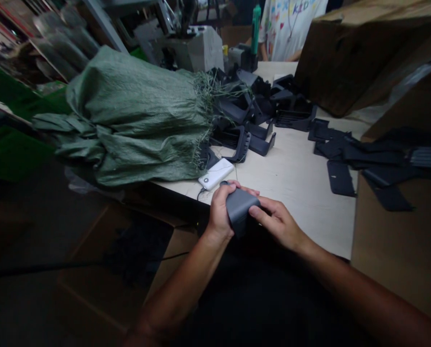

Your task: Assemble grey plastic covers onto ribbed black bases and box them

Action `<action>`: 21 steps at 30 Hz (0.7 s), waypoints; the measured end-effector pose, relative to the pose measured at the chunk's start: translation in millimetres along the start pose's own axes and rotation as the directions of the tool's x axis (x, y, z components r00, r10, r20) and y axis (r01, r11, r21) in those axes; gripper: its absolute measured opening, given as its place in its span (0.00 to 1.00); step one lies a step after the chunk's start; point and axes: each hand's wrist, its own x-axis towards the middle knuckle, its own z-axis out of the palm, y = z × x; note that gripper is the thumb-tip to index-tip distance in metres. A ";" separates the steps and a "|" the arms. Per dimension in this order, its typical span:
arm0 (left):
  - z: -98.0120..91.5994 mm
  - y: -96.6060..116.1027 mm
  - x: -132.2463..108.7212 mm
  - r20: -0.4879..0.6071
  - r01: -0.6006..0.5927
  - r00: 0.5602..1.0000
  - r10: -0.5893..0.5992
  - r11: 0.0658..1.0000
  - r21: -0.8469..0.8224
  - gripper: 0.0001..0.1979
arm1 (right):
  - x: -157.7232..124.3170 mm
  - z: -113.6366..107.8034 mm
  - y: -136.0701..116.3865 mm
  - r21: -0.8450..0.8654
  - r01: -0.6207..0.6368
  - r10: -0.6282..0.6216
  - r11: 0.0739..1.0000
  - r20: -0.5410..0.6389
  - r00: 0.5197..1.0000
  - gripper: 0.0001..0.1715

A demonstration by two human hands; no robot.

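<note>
While closed, left grip (220, 212) around plastic part (240, 209)

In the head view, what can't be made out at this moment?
Head view:
Gray part: its lower end is hidden by the left hand and right hand and lost in shadow.
Green sack: its contents are hidden by the weave.
Person opposite: cut off by the top edge.
White device: any markings are too small.
</note>
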 end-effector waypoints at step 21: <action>-53.3 -13.1 6.8 -0.341 0.093 0.939 -0.046 0.988 0.121 0.16 | -12.4 -24.1 9.8 -0.005 -0.270 0.268 0.963 -0.075 0.960 0.24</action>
